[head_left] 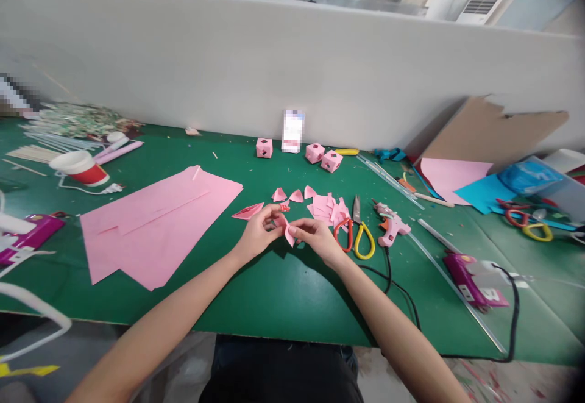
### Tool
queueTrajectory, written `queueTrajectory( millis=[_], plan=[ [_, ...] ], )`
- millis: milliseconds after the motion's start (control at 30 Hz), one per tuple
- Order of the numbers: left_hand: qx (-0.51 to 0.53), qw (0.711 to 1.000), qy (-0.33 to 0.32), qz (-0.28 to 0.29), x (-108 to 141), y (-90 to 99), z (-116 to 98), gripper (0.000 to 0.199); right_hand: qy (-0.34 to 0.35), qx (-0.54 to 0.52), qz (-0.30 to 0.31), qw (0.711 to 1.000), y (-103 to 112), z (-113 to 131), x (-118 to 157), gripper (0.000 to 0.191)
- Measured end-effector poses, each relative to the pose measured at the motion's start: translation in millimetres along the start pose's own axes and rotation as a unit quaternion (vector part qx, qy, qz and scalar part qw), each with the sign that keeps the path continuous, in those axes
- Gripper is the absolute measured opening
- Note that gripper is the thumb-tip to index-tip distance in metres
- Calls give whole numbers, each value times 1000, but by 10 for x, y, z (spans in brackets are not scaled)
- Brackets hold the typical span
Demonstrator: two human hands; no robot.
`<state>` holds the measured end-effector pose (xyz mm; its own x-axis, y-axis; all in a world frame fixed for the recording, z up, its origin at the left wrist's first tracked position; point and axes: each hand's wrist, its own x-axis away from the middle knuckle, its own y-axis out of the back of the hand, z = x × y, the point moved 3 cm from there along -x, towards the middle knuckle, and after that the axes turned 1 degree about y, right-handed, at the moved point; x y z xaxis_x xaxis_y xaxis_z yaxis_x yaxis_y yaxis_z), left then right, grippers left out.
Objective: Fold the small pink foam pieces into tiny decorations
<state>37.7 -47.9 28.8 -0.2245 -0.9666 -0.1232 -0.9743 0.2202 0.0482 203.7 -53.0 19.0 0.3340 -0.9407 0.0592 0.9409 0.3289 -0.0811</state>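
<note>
Between my two hands is a small piece of pink paper (289,233), partly hidden by my fingers. My left hand (262,229) pinches its left side, and my right hand (314,236) grips its right edge, so both are closed on it. Just left of my left hand lies a folded pink paper shape (247,211). Beyond my fingers sit small folded pink triangles (297,196). A pile of cut pink paper pieces (322,209) is close to my right hand, with red-and-yellow-handled scissors (358,227) beside it.
Large pink sheets (159,226) lie to the left, near a paper cup (80,167). Pink paper cubes (264,148) and a phone (293,131) stand at the back. Rightward are a pink glue gun (392,224) with a black cable, clear sticks, and a purple power strip (473,281).
</note>
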Motion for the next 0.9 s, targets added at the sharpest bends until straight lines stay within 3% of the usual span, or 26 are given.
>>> queueTrajectory(
  millis=[133,267,467,900],
  plan=[
    [11,1000,17,-24,-14,4,-2,42,7,6,-8,1000,4,1,1,30],
    [61,997,40,-34,-14,7,-43,35,18,-19,-38,999,31,16,-8,30],
    [71,995,62,-21,9,-13,-59,40,20,-48,-93,994,79,24,-22,32],
    [54,996,66,-11,23,-11,-76,46,33,-32,-97,994,62,27,-21,33]
  ],
)
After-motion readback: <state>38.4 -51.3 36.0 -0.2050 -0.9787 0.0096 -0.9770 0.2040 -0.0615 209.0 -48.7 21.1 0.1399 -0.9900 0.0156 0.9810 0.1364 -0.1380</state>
